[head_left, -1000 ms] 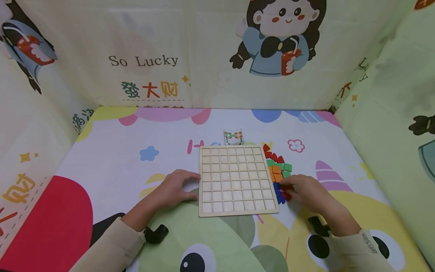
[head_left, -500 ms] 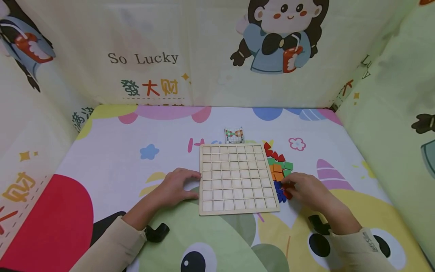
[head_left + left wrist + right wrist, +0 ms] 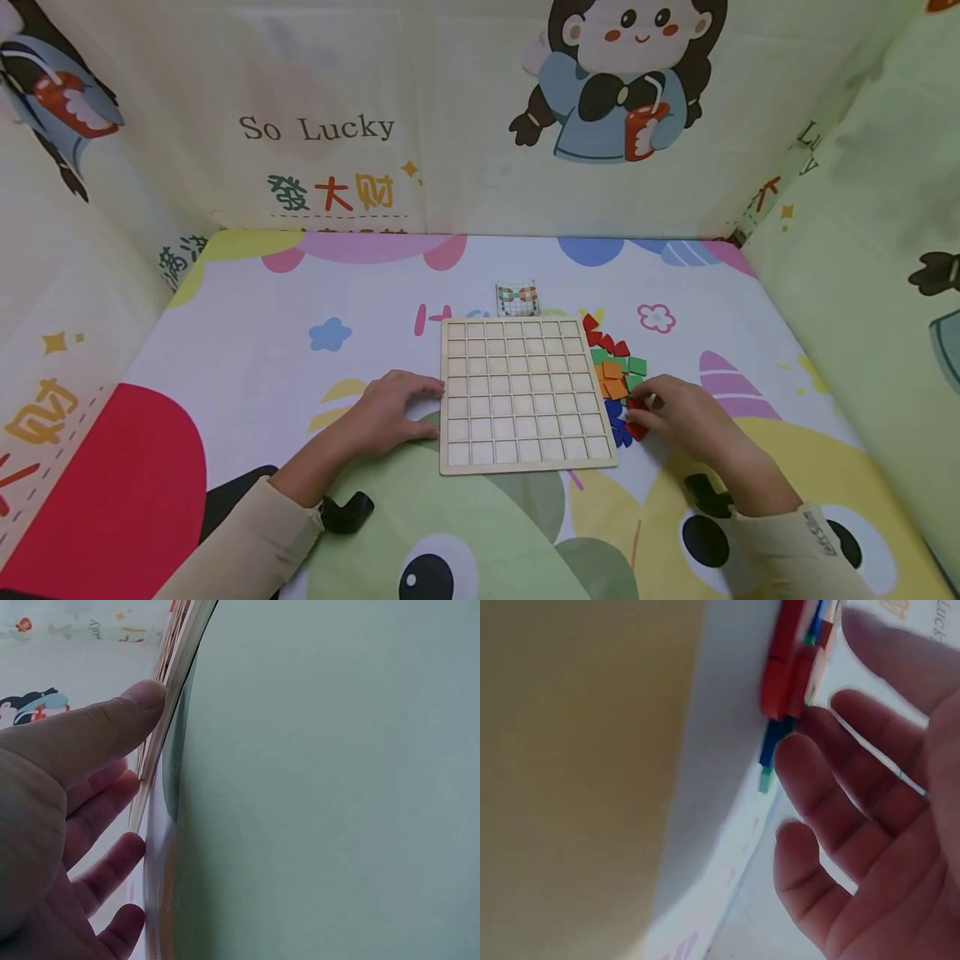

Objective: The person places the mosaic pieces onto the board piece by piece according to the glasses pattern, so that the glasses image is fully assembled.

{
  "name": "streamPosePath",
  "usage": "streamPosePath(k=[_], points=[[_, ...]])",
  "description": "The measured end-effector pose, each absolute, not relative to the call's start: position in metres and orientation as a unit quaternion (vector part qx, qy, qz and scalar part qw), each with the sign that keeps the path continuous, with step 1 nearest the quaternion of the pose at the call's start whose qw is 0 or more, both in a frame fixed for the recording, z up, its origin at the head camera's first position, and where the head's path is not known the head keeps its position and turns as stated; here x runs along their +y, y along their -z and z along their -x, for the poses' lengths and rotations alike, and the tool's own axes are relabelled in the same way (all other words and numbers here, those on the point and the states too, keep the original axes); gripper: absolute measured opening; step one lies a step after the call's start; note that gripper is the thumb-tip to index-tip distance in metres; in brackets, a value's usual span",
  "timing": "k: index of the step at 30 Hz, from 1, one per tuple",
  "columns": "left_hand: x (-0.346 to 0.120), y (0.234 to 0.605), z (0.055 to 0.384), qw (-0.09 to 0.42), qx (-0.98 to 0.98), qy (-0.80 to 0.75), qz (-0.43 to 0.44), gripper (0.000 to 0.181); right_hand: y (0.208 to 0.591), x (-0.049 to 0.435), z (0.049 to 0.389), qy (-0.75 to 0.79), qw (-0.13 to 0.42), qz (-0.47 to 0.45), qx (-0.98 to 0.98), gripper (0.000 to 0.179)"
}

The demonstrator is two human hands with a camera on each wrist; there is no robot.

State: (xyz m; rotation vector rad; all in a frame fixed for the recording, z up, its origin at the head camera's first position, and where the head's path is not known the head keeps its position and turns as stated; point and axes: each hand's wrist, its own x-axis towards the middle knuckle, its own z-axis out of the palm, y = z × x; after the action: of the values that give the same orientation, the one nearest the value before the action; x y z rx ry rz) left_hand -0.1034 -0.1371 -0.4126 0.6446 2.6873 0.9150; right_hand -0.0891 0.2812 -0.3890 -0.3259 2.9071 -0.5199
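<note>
A square wooden grid board (image 3: 517,386) with bare cells lies flat on the table. My left hand (image 3: 390,410) is at its left side; thumb and fingertips touch the edge, also seen in the left wrist view, where the fingers (image 3: 112,862) are spread. At the board's right side my right hand (image 3: 693,421) reaches to red tiles (image 3: 637,431) beside blue tiles (image 3: 615,419). In the right wrist view the thumb stands apart from the loosely bent fingers, and fingertips are at the red tiles (image 3: 778,679); whether they touch is unclear.
Orange tiles (image 3: 612,372), green tiles (image 3: 637,366) and small red pieces (image 3: 607,342) line the board's right edge. A small pattern card (image 3: 517,298) with a coloured bow shape stands behind the board. Printed cloth covers the table and surrounding walls.
My right hand has shifted slightly right and away from the blue tiles, and more of the red tiles shows. The left hand stays at the board's edge.
</note>
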Motion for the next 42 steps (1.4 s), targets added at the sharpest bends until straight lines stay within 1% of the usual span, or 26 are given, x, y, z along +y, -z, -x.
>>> streamPosePath(k=[6,13,19,28,34,42], points=[[-0.137,0.4129,0.1034,0.116,0.917,-0.311,-0.221,0.053,0.3891,0.2835,0.0889,0.166,0.101,0.112,0.975,0.031],[-0.1374,0.4127,0.1036,0.114,0.916,-0.313,-0.224,0.053,0.3887,0.2815,0.0883,0.17,0.091,0.115,0.974,0.03],[-0.1382,0.4141,0.104,0.111,0.916,-0.309,-0.232,0.051,0.3886,0.2814,0.0883,0.171,0.098,0.138,0.971,0.033],[-0.1385,0.4132,0.1045,0.109,0.915,-0.309,-0.233,0.05,0.3868,0.2796,0.0886,0.166,0.106,0.127,0.972,0.033],[-0.1385,0.4128,0.1044,0.109,0.915,-0.308,-0.237,0.05,0.3862,0.2801,0.0883,0.16,0.106,0.122,0.974,0.038],[-0.1335,0.4109,0.1023,0.102,0.926,-0.279,-0.235,0.058,0.3877,0.2804,0.0893,0.157,0.108,0.127,0.974,0.037]])
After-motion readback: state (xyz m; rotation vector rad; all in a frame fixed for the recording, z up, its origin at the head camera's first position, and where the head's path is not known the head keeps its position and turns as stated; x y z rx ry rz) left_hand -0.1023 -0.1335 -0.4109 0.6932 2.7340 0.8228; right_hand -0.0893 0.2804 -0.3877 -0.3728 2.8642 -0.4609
